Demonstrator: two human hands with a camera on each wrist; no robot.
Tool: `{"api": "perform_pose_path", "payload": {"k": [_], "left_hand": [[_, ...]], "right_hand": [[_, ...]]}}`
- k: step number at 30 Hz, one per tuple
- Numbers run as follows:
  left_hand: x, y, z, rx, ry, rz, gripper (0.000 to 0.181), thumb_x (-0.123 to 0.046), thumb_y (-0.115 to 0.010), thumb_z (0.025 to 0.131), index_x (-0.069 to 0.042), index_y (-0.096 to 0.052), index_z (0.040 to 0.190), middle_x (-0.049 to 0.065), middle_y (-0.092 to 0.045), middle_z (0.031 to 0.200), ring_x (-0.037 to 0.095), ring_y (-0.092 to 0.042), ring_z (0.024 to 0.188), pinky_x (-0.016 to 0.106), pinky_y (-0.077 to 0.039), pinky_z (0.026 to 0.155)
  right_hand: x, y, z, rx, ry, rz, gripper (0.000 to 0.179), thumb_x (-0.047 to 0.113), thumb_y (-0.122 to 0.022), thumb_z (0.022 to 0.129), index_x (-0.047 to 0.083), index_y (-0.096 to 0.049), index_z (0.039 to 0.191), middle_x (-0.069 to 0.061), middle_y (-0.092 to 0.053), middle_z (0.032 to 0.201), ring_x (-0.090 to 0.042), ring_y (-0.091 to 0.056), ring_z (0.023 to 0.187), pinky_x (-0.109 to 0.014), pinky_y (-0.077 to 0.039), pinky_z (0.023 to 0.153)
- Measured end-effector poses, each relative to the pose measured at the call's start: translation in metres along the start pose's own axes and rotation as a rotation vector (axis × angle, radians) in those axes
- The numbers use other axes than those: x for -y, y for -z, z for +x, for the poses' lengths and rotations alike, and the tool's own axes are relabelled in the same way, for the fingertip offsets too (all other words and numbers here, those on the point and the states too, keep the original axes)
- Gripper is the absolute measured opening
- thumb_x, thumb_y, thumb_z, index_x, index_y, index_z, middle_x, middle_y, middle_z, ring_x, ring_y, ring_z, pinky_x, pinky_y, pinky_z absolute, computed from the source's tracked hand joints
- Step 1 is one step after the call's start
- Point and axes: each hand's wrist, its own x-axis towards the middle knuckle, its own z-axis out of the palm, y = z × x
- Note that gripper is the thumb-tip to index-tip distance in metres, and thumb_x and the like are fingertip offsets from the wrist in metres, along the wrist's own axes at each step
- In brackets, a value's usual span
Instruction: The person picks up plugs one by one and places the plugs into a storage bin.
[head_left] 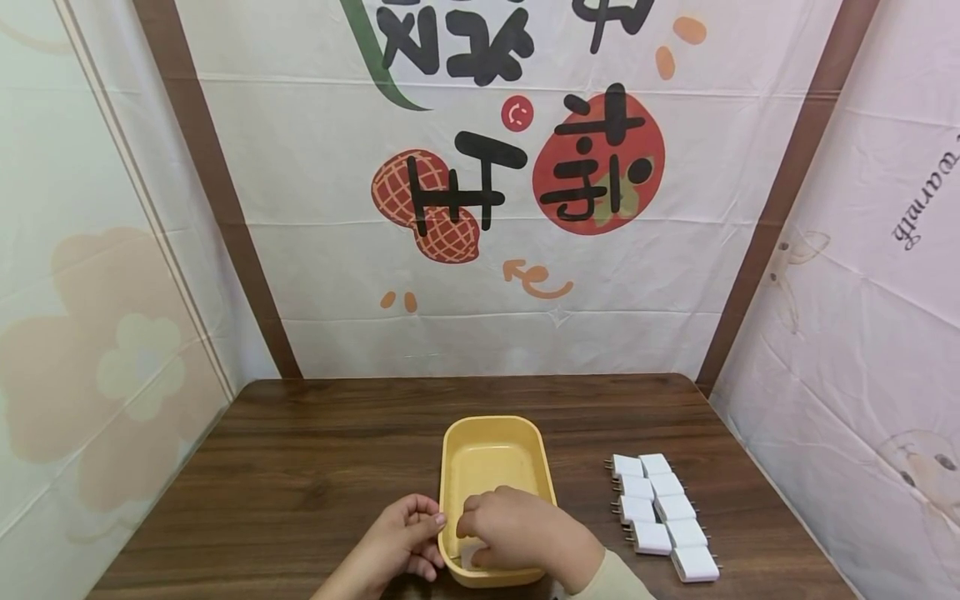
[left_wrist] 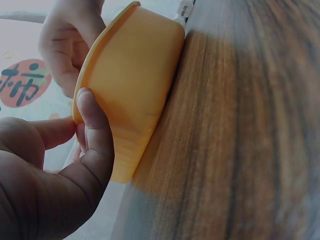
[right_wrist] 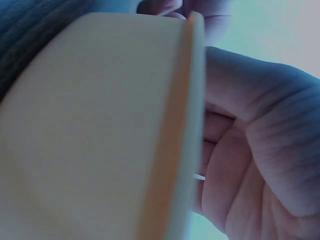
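Observation:
A yellow plastic tray stands on the table. My left hand is at its left side; in the left wrist view the thumb and a finger pinch the rim. The right hand reaches down inside the near end, fingers curled and pointing down. Under those fingers a white plug-in charger shows in part, held between thumb and fingertips, with a thin metal prong sticking out to the left. Most of it is hidden by the hand. In the right wrist view the tray wall covers the fingertips.
Several white plug-in chargers lie in two columns on the wooden table to the right of the tray, prongs pointing outward. Printed cloth hangs behind the table and along both sides.

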Motion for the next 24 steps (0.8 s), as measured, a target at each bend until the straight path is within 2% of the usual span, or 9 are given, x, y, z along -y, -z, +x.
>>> {"api": "perform_pose_path", "payload": {"k": [6,18,24], "left_hand": [[-0.001,0.000,0.000,-0.002,-0.001,0.002,0.027,-0.017,-0.060,0.104,0.002,-0.047,0.118,0.007,-0.064,0.082,0.014,-0.066,0.065,0.027,-0.058,0.055],[-0.001,-0.001,0.002,0.004,0.002,-0.006,0.027,-0.017,-0.060,0.104,0.002,-0.047,0.118,0.007,-0.065,0.081,0.013,-0.066,0.064,0.027,-0.058,0.055],[0.000,0.000,0.003,0.005,0.001,-0.007,0.028,-0.017,-0.061,0.104,0.002,-0.047,0.118,0.007,-0.066,0.081,0.013,-0.066,0.064,0.027,-0.058,0.055]], "right_hand": [[-0.001,0.010,-0.006,-0.018,-0.032,-0.027,0.030,0.037,-0.084,0.085,0.026,-0.075,0.111,0.016,-0.067,0.105,0.001,-0.064,0.090,-0.023,-0.054,0.081],[-0.005,0.018,-0.015,-0.016,-0.066,-0.025,0.032,0.036,-0.084,0.086,0.023,-0.075,0.114,0.015,-0.067,0.104,-0.001,-0.063,0.095,-0.025,-0.054,0.084],[-0.008,0.018,-0.021,-0.043,-0.087,-0.049,0.032,0.034,-0.085,0.084,0.023,-0.076,0.112,0.013,-0.067,0.102,-0.003,-0.063,0.094,-0.024,-0.053,0.083]]}}
